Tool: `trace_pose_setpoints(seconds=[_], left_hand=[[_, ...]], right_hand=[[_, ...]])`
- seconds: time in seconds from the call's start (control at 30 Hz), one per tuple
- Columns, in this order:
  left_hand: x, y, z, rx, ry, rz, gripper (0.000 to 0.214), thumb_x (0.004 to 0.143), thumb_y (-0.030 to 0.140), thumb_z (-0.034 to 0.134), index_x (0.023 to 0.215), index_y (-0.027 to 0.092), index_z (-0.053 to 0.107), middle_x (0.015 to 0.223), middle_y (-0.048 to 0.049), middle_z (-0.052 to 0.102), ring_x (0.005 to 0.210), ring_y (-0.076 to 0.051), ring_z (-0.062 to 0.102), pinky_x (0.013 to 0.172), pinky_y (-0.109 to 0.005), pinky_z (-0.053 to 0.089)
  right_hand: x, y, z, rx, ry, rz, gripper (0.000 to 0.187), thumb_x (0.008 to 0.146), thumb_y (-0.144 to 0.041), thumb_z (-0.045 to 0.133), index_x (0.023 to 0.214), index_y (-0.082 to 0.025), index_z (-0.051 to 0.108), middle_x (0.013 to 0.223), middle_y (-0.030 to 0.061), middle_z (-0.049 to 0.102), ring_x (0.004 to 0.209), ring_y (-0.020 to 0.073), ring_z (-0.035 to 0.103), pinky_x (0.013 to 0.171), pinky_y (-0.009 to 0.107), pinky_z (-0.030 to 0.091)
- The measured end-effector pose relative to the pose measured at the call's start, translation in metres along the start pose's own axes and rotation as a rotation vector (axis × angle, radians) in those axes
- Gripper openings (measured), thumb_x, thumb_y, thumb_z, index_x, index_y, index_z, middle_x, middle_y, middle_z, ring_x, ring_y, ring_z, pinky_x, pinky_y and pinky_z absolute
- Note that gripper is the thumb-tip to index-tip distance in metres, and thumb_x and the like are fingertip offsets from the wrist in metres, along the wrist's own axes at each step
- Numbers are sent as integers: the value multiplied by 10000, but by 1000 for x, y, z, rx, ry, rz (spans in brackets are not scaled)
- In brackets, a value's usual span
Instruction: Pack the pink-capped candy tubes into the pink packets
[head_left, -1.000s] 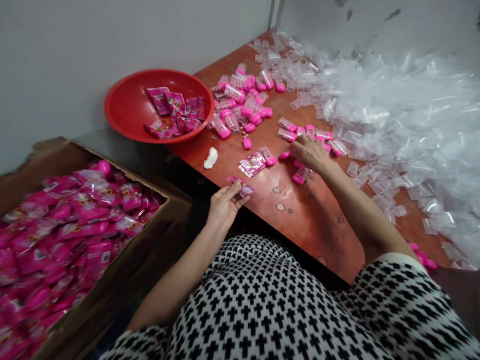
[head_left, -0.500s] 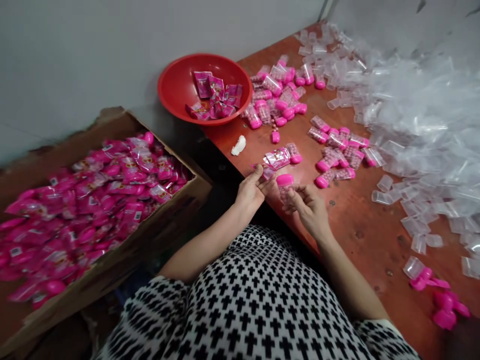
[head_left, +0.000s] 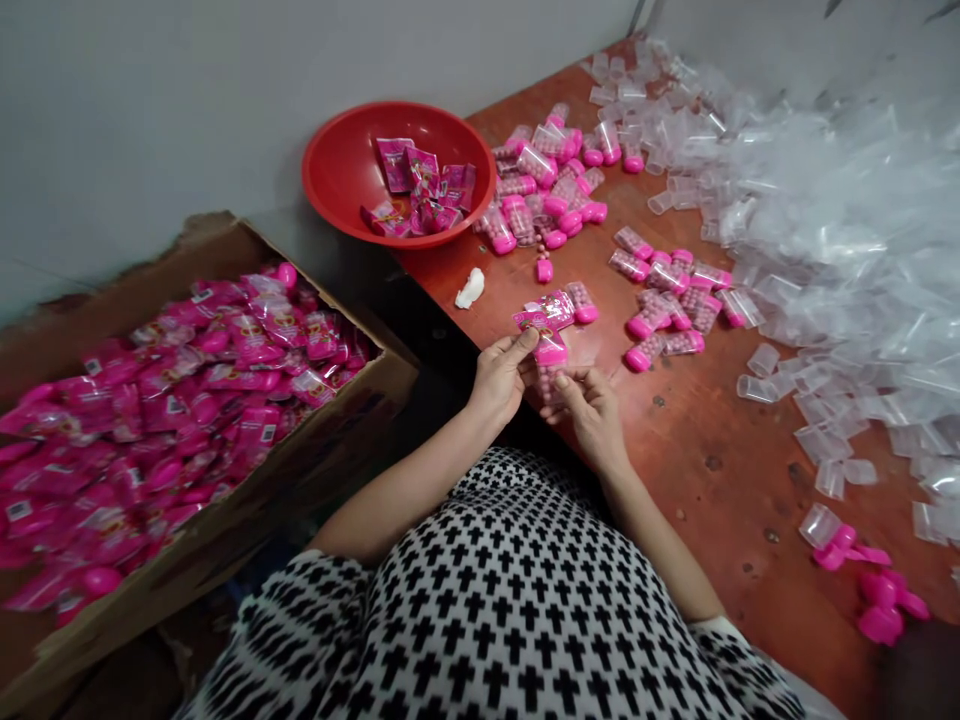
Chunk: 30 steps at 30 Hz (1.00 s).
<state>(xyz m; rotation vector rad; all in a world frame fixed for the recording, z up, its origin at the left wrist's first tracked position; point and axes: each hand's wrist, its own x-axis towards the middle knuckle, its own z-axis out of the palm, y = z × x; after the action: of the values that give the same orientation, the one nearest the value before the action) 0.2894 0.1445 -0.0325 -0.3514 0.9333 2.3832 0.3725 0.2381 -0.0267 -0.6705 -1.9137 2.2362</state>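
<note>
My left hand (head_left: 501, 378) pinches a small pink printed packet (head_left: 531, 341) between thumb and fingers. Close beside it, my right hand (head_left: 591, 408) grips the clear body of a candy tube (head_left: 551, 372) filled with small pink balls. The tube's pink cap points away from me and meets the packet; whether it is inside the packet's opening I cannot tell. Just beyond my fingers another pink packet (head_left: 553, 308) lies on the table, touching a filled tube (head_left: 581, 302). Both hands are over the table's near edge.
A red bowl (head_left: 330, 205) with several packets stands at the back. At left, a cardboard box (head_left: 300, 435) holds many filled packets. On the red table (head_left: 660, 480) are filled tubes (head_left: 536, 165), a heap of clear empty tubes (head_left: 832, 240) and pink plastic pieces (head_left: 881, 600).
My right hand has moved left with the candy tube, bringing its cap against the packet in my left hand. The view has shifted slightly.
</note>
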Motion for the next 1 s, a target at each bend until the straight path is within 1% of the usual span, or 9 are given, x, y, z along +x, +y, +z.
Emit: trace_pose_setpoints(seconds=[0.1, 0.23, 0.33, 0.4, 0.57, 0.63, 0.77, 0.9, 1.0], left_hand=[[0, 2, 1, 69, -63, 32, 350, 592, 364, 831, 712, 124, 606, 649, 3, 643, 550, -87, 591, 569, -215, 481], [0, 0, 2, 124, -121, 4, 369, 565, 326, 849, 790, 124, 637, 681, 1, 654, 560, -83, 591, 587, -211, 483], [0, -2, 3, 183, -131, -26, 343, 559, 331, 846, 708, 106, 635, 626, 0, 633, 536, -85, 577, 569, -218, 476], [1, -2, 3, 226, -146, -23, 326, 567, 336, 838, 664, 98, 637, 598, 0, 618, 531, -86, 570, 564, -220, 475], [0, -1, 4, 350, -173, -1, 315, 588, 370, 815, 617, 103, 651, 556, -7, 597, 483, -92, 541, 504, -228, 456], [-1, -2, 5, 381, -177, 6, 309, 603, 374, 806, 611, 104, 656, 564, -19, 607, 497, -104, 557, 520, -240, 472], [-3, -6, 6, 345, -129, -12, 285, 597, 339, 813, 638, 95, 670, 609, -27, 629, 532, -101, 578, 560, -234, 490], [-5, -7, 8, 292, -126, -54, 305, 593, 341, 820, 642, 87, 658, 581, -17, 607, 490, -86, 551, 510, -214, 459], [-7, -6, 9, 240, -152, -68, 356, 607, 403, 808, 669, 85, 660, 616, -41, 638, 519, -102, 578, 538, -232, 479]], right_hand=[[1, 1, 1, 38, 18, -8, 280, 760, -436, 683, 875, -207, 569, 681, -38, 679, 470, 94, 623, 432, 203, 515], [0, 6, 0, -32, 67, -109, 239, 792, -408, 661, 896, -217, 563, 678, -46, 679, 492, 92, 628, 467, 208, 530], [-1, 9, -2, -73, 88, -151, 219, 804, -390, 654, 907, -219, 564, 685, -45, 683, 518, 94, 640, 489, 208, 540], [0, 9, -3, -44, 90, -141, 225, 801, -395, 658, 903, -216, 566, 674, -46, 681, 500, 92, 633, 480, 208, 537], [4, 6, -6, 163, 22, -29, 258, 770, -424, 677, 822, -193, 574, 646, -32, 680, 426, 89, 594, 385, 190, 483], [5, 6, -6, 167, 44, -39, 247, 762, -406, 689, 828, -191, 585, 639, -34, 680, 423, 86, 593, 381, 185, 479], [4, 7, -6, 95, 130, -109, 238, 752, -355, 712, 889, -199, 595, 636, -48, 682, 432, 82, 598, 406, 181, 493], [5, 9, -7, 185, 84, -50, 239, 750, -373, 709, 836, -194, 576, 630, -38, 684, 409, 85, 587, 365, 178, 463], [5, 9, -8, 204, 106, -62, 241, 753, -371, 710, 841, -197, 568, 634, -40, 682, 406, 86, 586, 368, 184, 469]])
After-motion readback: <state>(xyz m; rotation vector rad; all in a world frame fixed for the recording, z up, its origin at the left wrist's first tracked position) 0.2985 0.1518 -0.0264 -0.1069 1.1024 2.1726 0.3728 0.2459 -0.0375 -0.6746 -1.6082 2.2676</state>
